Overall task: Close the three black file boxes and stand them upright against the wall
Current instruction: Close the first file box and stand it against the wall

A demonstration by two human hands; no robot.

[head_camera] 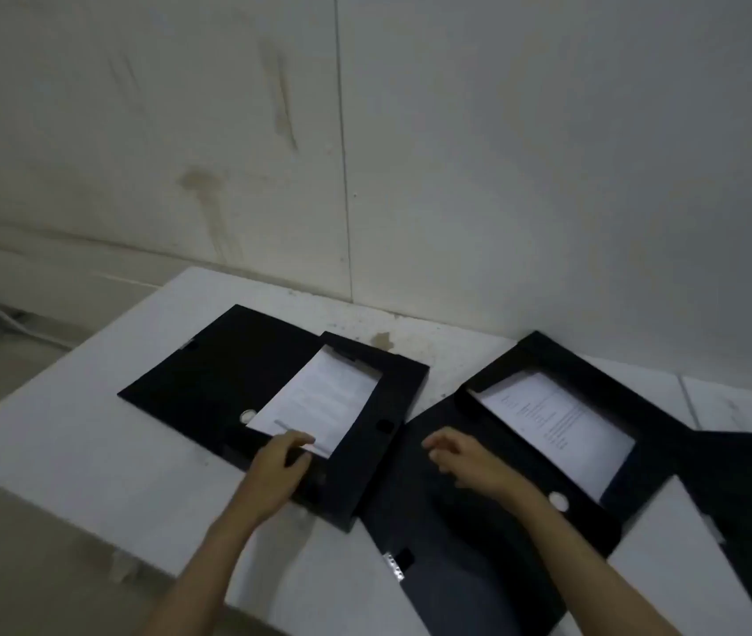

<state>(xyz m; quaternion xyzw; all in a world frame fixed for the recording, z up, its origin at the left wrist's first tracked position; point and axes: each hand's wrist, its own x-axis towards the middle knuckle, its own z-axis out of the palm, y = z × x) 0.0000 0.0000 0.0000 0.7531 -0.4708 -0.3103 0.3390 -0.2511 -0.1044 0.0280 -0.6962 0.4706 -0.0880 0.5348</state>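
Three black file boxes lie open and flat on a white table [89, 433]. The left box [378, 433] holds white paper [319, 401]; its lid [209, 383] is spread to the left. My left hand [280, 470] rests on this box's near rim, fingertips touching the paper's near edge. The middle box [654, 433] also holds a printed sheet [558, 429], with its lid [457, 534] spread toward me. My right hand [466, 459] hovers over that lid, fingers loosely apart, holding nothing. The third box [750, 488] lies at the right edge, partly cut off, with white paper [677, 566] showing.
A stained white wall [457, 153] rises right behind the table. The table's left edge drops to a floor with white cables [7, 319]. A second white surface [741, 406] adjoins at the far right.
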